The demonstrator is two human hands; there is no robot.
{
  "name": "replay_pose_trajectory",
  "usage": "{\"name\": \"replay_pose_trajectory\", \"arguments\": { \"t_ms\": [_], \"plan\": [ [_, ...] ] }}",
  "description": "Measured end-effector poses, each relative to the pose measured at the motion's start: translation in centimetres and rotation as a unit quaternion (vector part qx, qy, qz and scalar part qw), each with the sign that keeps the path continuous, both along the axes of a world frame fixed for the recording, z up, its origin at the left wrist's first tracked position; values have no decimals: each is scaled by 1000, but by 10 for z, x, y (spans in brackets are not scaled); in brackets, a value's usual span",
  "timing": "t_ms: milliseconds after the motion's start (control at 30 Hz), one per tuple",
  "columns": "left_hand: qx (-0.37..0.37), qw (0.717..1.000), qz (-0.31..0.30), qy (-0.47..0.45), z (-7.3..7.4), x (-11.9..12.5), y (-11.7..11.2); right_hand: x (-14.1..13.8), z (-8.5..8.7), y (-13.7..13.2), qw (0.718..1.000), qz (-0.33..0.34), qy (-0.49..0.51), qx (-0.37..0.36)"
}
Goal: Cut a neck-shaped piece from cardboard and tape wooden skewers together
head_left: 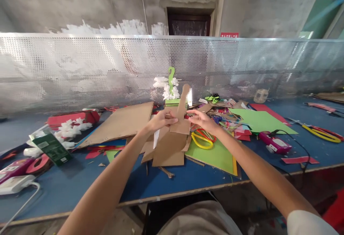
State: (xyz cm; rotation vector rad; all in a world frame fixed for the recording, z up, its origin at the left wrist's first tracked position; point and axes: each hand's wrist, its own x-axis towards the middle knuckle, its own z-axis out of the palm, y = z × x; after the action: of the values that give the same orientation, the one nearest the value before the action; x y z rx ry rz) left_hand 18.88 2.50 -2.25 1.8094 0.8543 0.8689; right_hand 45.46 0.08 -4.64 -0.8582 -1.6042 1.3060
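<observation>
My left hand (pixel 164 119) pinches a cardboard cutout (pixel 183 100) between thumb and fingers near its lower part. The cutout is a tall strip with a rounded top and a wider base, held upright above the table. My right hand (pixel 202 119) is just right of it, fingers stretched toward its edge with thumb and index apart; whether they touch it is unclear. Below lie loose cardboard pieces (pixel 168 150) and scissors with yellow and red handles (pixel 202 142). Behind stands a green question-mark-shaped stand (pixel 171 79) with white paper flowers (pixel 170 92).
A large cardboard sheet (pixel 120 123) lies left, near a green box (pixel 51 147) and white flowers (pixel 72 129). To the right are green paper (pixel 260 120), a purple device (pixel 275 143) with a cord, and more scissors (pixel 321 132). A perforated metal panel (pixel 94 70) borders the back.
</observation>
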Motion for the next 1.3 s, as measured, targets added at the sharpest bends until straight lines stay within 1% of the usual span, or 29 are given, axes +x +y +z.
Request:
{"name": "replay_pose_trajectory", "arguments": {
  "t_ms": [100, 167, 267, 367, 467, 533, 633, 800, 933, 1067, 1200, 1300],
  "plan": [
    [-21, 999, -23, 20, -2, 6, -3, -5, -4, -1, 999, -19, -22, 25],
    [-30, 999, -18, 11, -2, 7, -5, -7, -6, -2, 998, -23, -37, 37],
    [-16, 1000, -2, -17, -2, 7, -7, -12, -6, -6, 997, 7, -56, 54],
    [-15, 1000, -19, -18, -2, 4, -6, -17, -6, -12, 993, 39, -79, 84],
    [-29, 999, -36, 1, -3, 1, -5, -20, -5, -15, 988, 43, -105, 107],
    [-22, 999, -29, 10, -4, 0, -4, -21, -7, -15, 986, 46, -115, 115],
    [12, 1000, -12, 3, -7, 1, -1, -24, -10, -14, 989, 50, -96, 96],
    [64, 995, -42, -63, -9, 3, 4, -30, -14, -11, 1000, 19, -5, 10],
    [81, 993, -45, -71, -8, 4, 3, -31, -13, -11, 999, 10, 28, -18],
    [94, 992, -35, -76, -9, 6, 3, -31, -13, -10, 999, 2, 32, -13],
    [78, 994, -4, -79, -11, 6, 5, -32, -12, -11, 1000, -14, 4, 20],
    [73, 993, 17, -94, -11, 6, 6, -31, -10, -12, 1000, -14, -21, 18]
  ]
}}
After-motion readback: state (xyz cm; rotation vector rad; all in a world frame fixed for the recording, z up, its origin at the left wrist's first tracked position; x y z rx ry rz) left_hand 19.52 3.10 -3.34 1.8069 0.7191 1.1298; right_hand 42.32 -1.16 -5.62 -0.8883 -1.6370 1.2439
